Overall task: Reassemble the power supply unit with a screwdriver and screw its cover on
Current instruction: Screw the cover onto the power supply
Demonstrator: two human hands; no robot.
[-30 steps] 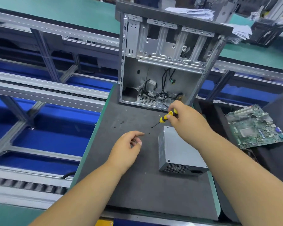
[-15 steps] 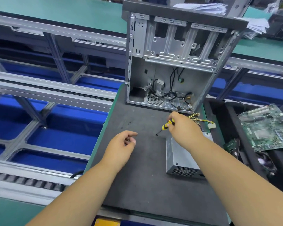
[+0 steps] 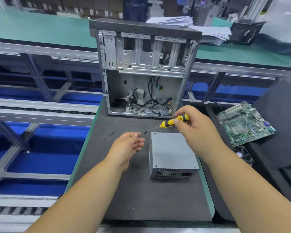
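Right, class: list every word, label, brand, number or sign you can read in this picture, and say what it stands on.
No text can be read anywhere in this view.
Circuit board: any markings too small to read.
Metal box: its top shows plain grey, no label.
Computer case: bare stamped metal, no lettering seen.
Screwdriver, held by the right hand: no brand visible.
Stack of papers: blurred.

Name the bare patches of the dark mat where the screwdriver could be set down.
Free: the mat between the power supply unit and the near edge, and left of the left hand. Crowded: loose screws before the computer case; right hand and screwdriver.
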